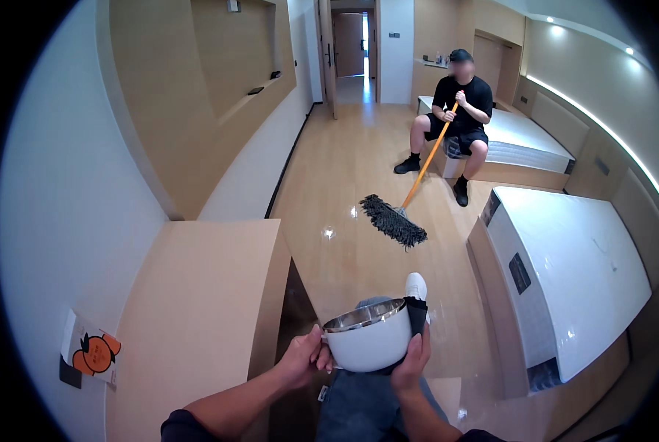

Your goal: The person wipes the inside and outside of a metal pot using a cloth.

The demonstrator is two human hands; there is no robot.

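Note:
A white bowl-shaped pot (370,345) with a shiny steel inside is held in front of my lap, tilted slightly. My left hand (304,359) is closed on its left side, thumb up near the rim, where a small handle seems to be. On the right side my right hand (409,366) presses against the pot. A black piece (417,315), perhaps a handle or cloth, sticks up between that hand and the wall of the pot. I cannot make out what the pot holds, if anything.
To the left runs a wooden cabinet top (197,295), with an orange-printed packet (97,352) by the wall. Ahead, a seated person (462,99) grips a mop (394,221) resting on the floor. Two mattresses on wooden bases, the nearer one (565,265) included, line the right.

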